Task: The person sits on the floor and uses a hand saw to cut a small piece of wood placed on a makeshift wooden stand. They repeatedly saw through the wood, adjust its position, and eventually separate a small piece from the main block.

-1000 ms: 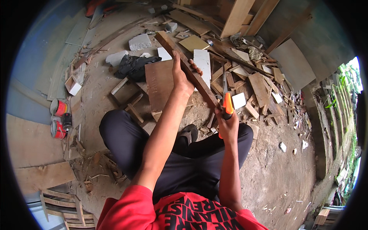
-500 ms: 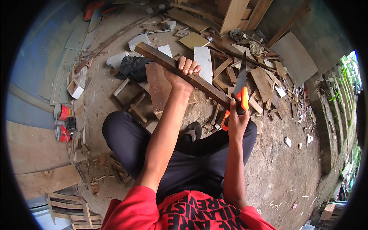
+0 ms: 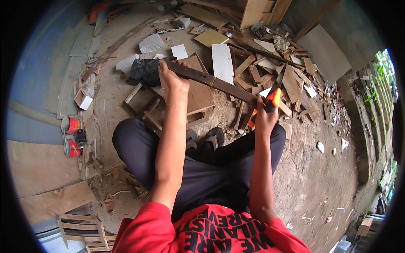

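Observation:
A long dark wooden bar (image 3: 228, 88) slants across in front of me, its left end higher in the picture. My left hand (image 3: 173, 78) is closed round that left end. At the other end my right hand (image 3: 265, 118) grips a handsaw (image 3: 275, 98) with an orange and black handle, its blade pointing away from me. The thumb side of this hand also meets the bar's right end, so both seem held together. Beyond the bar's middle, a low box-like wooden piece (image 3: 197, 95) stands on the ground.
Wood scraps (image 3: 291, 90) are heaped at the far right, with a white board (image 3: 222, 63) beside them. A black cloth-like bundle (image 3: 145, 72) and pale blocks lie far left. Red tins (image 3: 72, 148) stand by the left wall. A wooden frame (image 3: 141, 105) lies beyond my left knee.
My left hand has slid from the bar's middle to its left end. The bar's left end has come lower and nearer; the saw has tipped, its blade now leaning right.

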Action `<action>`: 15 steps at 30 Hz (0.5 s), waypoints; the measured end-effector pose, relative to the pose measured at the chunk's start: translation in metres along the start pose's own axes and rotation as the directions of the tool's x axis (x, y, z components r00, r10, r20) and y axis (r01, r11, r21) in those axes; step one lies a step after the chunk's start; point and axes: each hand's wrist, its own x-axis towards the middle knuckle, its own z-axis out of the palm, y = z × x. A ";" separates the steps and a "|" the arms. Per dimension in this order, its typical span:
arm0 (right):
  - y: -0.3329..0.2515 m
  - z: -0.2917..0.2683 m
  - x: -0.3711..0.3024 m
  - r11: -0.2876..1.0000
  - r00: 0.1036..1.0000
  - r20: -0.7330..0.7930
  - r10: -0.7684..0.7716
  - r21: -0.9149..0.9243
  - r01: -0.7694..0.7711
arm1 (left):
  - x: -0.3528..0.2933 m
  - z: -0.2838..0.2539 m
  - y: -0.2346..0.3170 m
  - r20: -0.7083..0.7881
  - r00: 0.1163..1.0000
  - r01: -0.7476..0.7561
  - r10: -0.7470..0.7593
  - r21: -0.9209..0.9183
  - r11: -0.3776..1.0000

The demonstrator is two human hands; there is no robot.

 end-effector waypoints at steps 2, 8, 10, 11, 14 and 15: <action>0.025 0.004 0.015 0.998 1.000 0.017 -0.004 -0.069 0.005 | 0.028 -0.039 -0.018 -0.127 0.991 -0.023 0.033 0.077 0.997; 0.088 0.028 0.050 0.990 0.999 0.038 0.000 -0.142 0.006 | 0.059 -0.142 -0.046 -0.187 0.961 -0.214 0.205 -0.029 0.977; 0.136 0.001 0.063 0.984 0.997 0.049 0.051 -0.174 -0.042 | 0.033 -0.124 -0.074 -0.334 0.936 -0.087 0.115 0.098 0.991; 0.140 0.004 0.058 0.947 0.990 0.090 0.105 -0.313 -0.072 | 0.027 -0.124 -0.072 -0.408 0.906 -0.043 0.109 0.168 0.985; 0.126 0.032 0.028 0.915 0.996 0.093 0.002 -0.402 0.036 | 0.031 -0.145 -0.049 -0.112 0.873 -0.102 0.475 0.910 0.402; 0.126 0.037 0.019 0.924 0.994 0.098 0.039 -0.383 0.001 | 0.031 -0.146 -0.045 -0.072 0.801 -0.098 0.594 0.963 0.250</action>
